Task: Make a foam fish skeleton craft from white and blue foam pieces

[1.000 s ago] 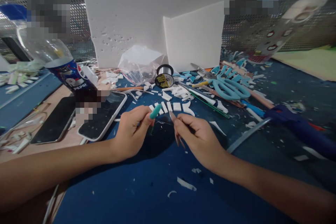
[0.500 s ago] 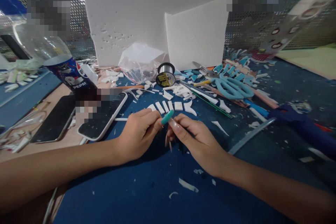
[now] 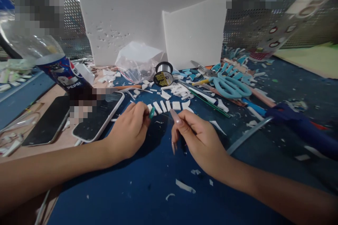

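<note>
My left hand [image 3: 129, 130] is closed, thumb and fingertips together, at the left end of a row of small white foam pieces [image 3: 166, 105]. A teal, nail-shaped tip [image 3: 152, 113] shows at its fingertips. I cannot tell whether it is a fingernail or a held piece. My right hand [image 3: 199, 139] hovers just in front of the row's right part, its thumb pressed to curled fingers with long pale nails. Anything inside its grip is hidden. A gap separates the two hands.
Behind the row lie white scraps [image 3: 182, 90], a wire spool [image 3: 163, 74] and blue-handled scissors [image 3: 232, 87]. Two phones [image 3: 99, 117] and a tilted Pepsi bottle [image 3: 67, 77] stand left. A dark blue glue gun [image 3: 298, 123] lies right. White foam boards [image 3: 195, 35] rise behind.
My hands have moved apart: the left went left, taking the teal tip away from the right thumb. My right hand stays almost in place. The view has shifted slightly.
</note>
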Motion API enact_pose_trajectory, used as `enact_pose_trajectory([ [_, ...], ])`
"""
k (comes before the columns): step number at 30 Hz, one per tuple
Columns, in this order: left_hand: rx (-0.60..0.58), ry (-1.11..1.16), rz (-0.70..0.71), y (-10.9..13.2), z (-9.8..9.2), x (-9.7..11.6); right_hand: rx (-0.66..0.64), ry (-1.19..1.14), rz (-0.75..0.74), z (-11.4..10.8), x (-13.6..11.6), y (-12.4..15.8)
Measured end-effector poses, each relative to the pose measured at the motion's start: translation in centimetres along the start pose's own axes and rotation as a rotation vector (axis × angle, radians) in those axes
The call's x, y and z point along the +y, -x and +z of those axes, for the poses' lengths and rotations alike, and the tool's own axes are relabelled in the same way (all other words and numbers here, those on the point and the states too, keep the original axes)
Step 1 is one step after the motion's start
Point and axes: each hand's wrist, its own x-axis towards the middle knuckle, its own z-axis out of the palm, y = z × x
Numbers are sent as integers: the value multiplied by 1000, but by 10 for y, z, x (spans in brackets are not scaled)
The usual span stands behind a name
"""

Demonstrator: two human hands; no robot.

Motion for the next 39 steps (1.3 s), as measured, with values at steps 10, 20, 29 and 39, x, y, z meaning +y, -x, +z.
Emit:
enact_pose_trajectory([
  [10, -128, -98, 14, -2, 8, -2, 82, -113, 215, -1, 4, 0],
  [20, -30, -198, 97, -3, 3, -2, 89, -90, 257, -2, 1, -2],
  [29, -340, -478, 334, -13, -3, 7, 86, -45, 258, -1, 2, -3],
  [39, -425, -372, 414, -13, -5, 4, 86, -25, 224, 0, 2, -4],
])
